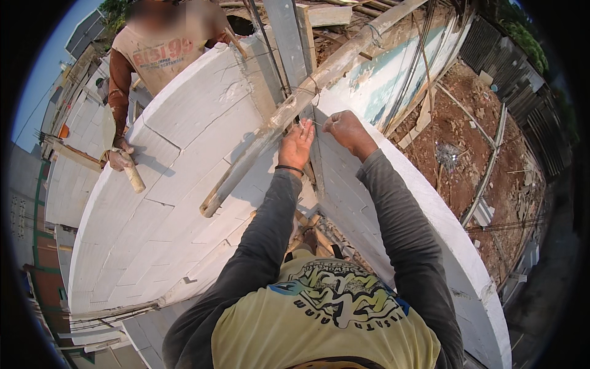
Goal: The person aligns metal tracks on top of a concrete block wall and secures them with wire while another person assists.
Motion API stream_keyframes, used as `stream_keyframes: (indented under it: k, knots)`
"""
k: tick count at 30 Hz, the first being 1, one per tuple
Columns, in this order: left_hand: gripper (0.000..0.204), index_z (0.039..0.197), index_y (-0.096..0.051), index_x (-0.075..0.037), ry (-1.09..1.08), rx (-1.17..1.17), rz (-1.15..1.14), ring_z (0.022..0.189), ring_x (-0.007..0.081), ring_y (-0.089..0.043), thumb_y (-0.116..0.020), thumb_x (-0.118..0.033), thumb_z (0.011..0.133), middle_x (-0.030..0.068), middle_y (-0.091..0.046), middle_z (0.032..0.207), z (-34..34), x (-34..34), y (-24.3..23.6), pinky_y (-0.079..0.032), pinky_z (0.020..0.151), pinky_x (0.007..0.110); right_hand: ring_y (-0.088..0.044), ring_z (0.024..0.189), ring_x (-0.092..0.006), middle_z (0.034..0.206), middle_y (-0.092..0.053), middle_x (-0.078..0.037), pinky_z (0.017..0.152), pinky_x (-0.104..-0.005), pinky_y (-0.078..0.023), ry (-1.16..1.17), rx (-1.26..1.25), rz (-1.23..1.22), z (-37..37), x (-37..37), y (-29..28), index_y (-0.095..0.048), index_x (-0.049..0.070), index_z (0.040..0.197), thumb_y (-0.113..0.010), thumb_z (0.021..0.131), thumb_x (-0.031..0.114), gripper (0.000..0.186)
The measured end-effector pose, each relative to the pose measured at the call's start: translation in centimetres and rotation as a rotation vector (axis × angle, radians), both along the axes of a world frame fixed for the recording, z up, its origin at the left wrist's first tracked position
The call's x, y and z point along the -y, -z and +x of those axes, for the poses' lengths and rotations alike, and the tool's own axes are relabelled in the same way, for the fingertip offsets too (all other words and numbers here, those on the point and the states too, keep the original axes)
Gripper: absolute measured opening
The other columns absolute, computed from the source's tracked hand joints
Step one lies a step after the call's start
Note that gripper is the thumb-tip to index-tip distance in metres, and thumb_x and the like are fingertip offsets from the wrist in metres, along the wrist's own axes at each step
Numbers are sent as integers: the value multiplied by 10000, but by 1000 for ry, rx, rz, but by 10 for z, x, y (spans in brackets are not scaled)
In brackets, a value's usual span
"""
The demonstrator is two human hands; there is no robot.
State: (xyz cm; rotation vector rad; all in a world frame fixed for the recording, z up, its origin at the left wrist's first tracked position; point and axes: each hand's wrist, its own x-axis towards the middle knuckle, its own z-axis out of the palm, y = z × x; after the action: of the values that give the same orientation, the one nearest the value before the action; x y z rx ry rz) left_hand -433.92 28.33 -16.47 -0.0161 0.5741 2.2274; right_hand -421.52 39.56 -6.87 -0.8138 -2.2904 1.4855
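My left hand [296, 145], with a dark band at the wrist, is raised at the corner of two white block walls, just under a wooden pole [270, 136]. Its palm is turned up and the fingers are stretched out, close to the upright at the corner. Beside it on the right, my right hand [350, 131] is closed in a pinch. A thin strand, like tie wire, seems to run from its fingertips toward the left hand. The pole slants across the corner, with a loop of wire [316, 83] round it above my hands.
A co-worker [160, 55] stands behind the left wall [153, 221], holding a short wooden stick [134, 178] over its top edge. A grey metal post [287, 43] and dark steel bars rise at the corner. Beyond the right wall [442, 240] lies reddish soil [473, 147] with planks and debris.
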Motion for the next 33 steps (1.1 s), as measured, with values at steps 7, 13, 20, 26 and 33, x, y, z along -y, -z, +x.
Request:
stream_keyframes:
  k: [7, 13, 20, 26, 33]
  knots:
    - [269, 1196, -428, 46, -102, 355, 121, 1264, 304, -451, -408, -102, 972, 137, -510, 1188, -5, -12, -3, -345, 1091, 535, -651, 724, -320, 783, -667, -241, 715, -384, -503, 11, -33, 34, -1, -2, 1, -702, -42, 839, -625, 755, 153, 226]
    - [186, 1077, -534, -42, -103, 318, 30, 1199, 297, -488, -424, -138, 961, 126, -609, 1093, -7, -1, -5, -381, 1025, 508, -655, 742, -334, 799, -670, -243, 719, -386, -504, 28, -36, 100, 5, -7, 6, -700, -44, 840, -632, 755, 150, 222]
    - [149, 991, -569, -49, 11, 80, 381, 697, 176, -497, -522, -184, 950, 61, -583, 811, -35, 21, 41, -430, 746, 360, -596, 705, -205, 726, -652, -139, 690, -334, -479, 31, -38, 2, 2, -11, -2, -683, -38, 775, -643, 790, 104, 148]
    - [149, 966, -562, -31, -176, 137, 401, 574, 150, -390, -536, -177, 952, 33, -500, 717, -42, 21, 37, -382, 607, 307, -585, 694, -163, 710, -656, -115, 686, -322, -479, -35, -28, 92, -6, 0, 11, -680, -50, 772, -644, 817, 93, 155]
    - [67, 895, -533, -37, -286, 429, 496, 536, 143, -378, -506, -86, 933, 38, -466, 706, -15, -23, -15, -365, 522, 289, -618, 695, -231, 715, -658, -187, 690, -365, -490, -146, 139, 188, -2, 10, 0, -689, -86, 835, -672, 772, 125, 221]
